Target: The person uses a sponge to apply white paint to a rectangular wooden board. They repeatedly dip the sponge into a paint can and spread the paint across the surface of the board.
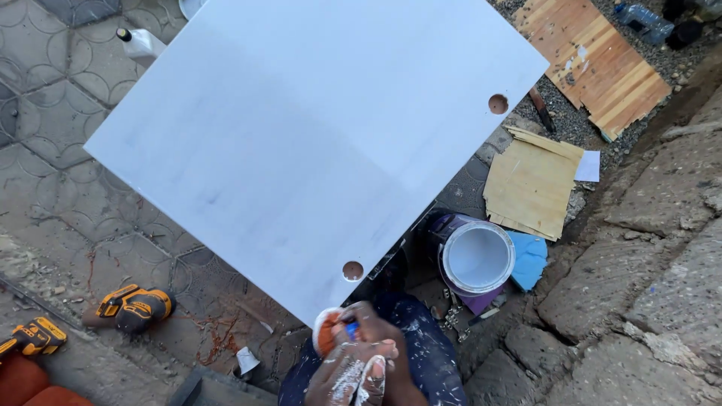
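Both paint-smeared hands (359, 353) pinch an orange roller (328, 331) at the near corner of the white panel (301, 143). Risk: drips could mar the panel; open paint bucket (478, 258) nearby could tip.

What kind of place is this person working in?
Probably an outdoor, makeshift carpentry or painting spot. A large white panel with round holes lies over patterned paving, an open paint bucket stands by rough stones, and orange power tools lie on the ground.
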